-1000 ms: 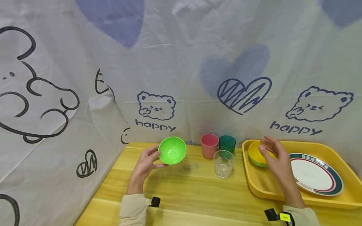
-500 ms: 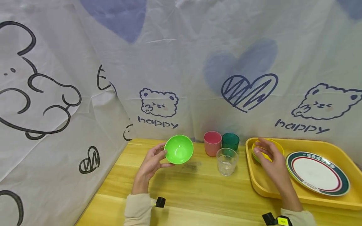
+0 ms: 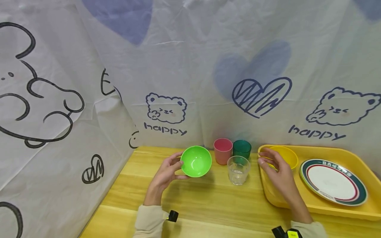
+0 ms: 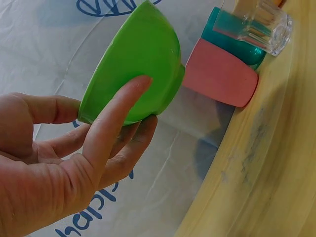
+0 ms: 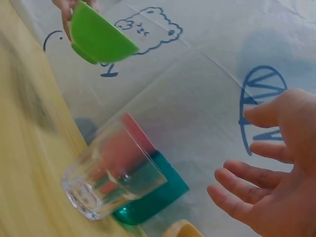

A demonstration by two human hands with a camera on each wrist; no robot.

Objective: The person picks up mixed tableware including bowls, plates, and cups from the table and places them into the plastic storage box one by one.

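A green bowl (image 3: 196, 162) is held above the table by my left hand (image 3: 166, 172), its opening tipped towards the head camera. In the left wrist view the thumb and fingers pinch the green bowl (image 4: 133, 69) by its side and base. My right hand (image 3: 278, 172) hovers at the left rim of the yellow tray, fingers loosely bent and holding nothing. Beyond it a yellow bowl (image 3: 287, 157) sits in the tray, partly hidden by that hand. Between the hands stand a pink cup (image 3: 222, 153), a teal cup (image 3: 241, 148) and a clear glass (image 3: 237, 173).
The yellow tray (image 3: 315, 211) fills the right side of the wooden table (image 3: 214, 205). Inside it lies a white plate (image 3: 331, 181) with a dark green rim. A printed cloth (image 3: 190, 66) hangs close behind the cups and along the left edge.
My left hand has carried the green bowl to the right, nearer the pink cup. The right hand has drawn left from over the yellow bowl to the tray's rim.
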